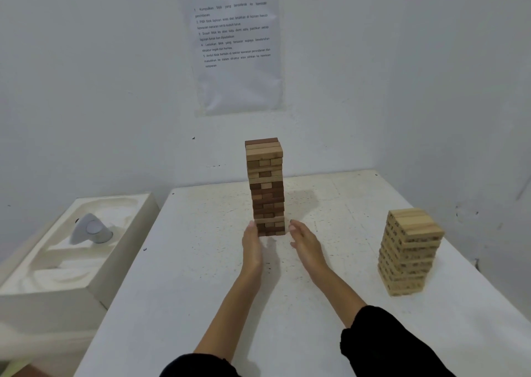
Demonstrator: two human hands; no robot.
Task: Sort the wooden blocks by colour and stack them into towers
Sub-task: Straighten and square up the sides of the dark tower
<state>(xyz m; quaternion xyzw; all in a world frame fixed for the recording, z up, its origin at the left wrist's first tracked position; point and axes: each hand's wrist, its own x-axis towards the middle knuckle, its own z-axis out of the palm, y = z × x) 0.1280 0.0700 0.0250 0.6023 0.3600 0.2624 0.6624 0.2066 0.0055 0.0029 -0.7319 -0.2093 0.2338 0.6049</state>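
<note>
Wooden blocks [265, 158] stacked in two towers on a white table [201, 276]. Mixed tower [267, 198] tall, near the table's middle towards the wall: mostly pale layers up top under one dark cap layer, mostly dark layers lower down with a few pale pieces among them. Pale tower [409, 250] shorter, well apart to the right near the table edge, all light wood, dark marks on its sides too blurred to read.

Left hand [252, 247] released, flat, fingers straight, at the left side of the mixed tower's base; touching or just short of it, hard to say. Right hand [304, 240] likewise released, fingers straight, just beside the base on the right, grasping nothing. Black sleeves [388, 345] on both arms.

Printed sheet [235, 46] on the wall behind. White tray [86, 264] left of the table, holding a pale grey object [90, 229].
</note>
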